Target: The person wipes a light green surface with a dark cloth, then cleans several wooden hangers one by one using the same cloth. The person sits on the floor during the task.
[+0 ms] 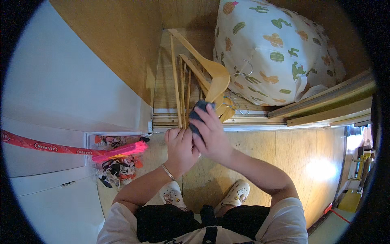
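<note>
Several wooden clothes hangers (218, 71) with metal hooks stand in a bunch at the front of a wooden cabinet floor, their hooks pointing right. My left hand (182, 146) is closed around the near end of a hanger, just outside the cabinet sill. Pressed against the near shoulder of that hanger is a dark grey cloth (203, 108), held under the fingers of my right hand (210, 132). Both hands touch or nearly touch each other. The hanger's near end is hidden by my fingers.
A large white fabric bundle (274, 52) with a cactus print fills the cabinet's right side. Sliding-door tracks (243, 119) run along the sill. On the floor at left, a pink broom (122, 151) leans over a heap of scraps (117, 170). My clogs (234, 193) stand below.
</note>
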{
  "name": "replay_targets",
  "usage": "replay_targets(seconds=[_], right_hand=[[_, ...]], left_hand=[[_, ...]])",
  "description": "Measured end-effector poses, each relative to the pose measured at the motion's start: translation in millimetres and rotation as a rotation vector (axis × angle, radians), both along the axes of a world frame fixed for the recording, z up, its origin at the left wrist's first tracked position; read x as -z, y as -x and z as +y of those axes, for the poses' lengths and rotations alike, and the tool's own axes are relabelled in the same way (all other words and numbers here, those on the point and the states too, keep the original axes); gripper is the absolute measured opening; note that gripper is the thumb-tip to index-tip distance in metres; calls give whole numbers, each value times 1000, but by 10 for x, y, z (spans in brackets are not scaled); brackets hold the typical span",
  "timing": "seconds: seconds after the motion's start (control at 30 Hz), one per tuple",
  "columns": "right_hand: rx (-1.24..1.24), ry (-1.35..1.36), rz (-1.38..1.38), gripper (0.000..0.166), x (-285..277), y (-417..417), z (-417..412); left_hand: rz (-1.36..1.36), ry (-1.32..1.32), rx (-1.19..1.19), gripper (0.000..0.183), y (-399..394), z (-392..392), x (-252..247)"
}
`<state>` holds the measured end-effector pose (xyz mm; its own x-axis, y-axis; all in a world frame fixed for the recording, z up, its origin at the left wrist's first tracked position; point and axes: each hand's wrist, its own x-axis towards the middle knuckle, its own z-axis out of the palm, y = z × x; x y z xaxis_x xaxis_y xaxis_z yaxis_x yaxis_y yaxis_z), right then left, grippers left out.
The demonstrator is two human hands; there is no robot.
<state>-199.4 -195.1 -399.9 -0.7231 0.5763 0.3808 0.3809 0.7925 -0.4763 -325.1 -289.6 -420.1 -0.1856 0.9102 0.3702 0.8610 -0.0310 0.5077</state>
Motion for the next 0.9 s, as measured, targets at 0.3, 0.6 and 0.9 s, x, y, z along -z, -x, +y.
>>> replay_targets(seconds=[0.3, 0.6, 0.9], right_hand=[[436, -356, -102, 44, -328, 31, 588], [53, -80, 63, 44, 74, -54, 59], [546, 107, 581, 51, -113, 50, 347]], left_hand=[[7, -33, 13, 43, -82, -123, 50], [-19, -53, 19, 42, -99, -100, 50], [14, -46, 45, 43, -214, -202, -97]])
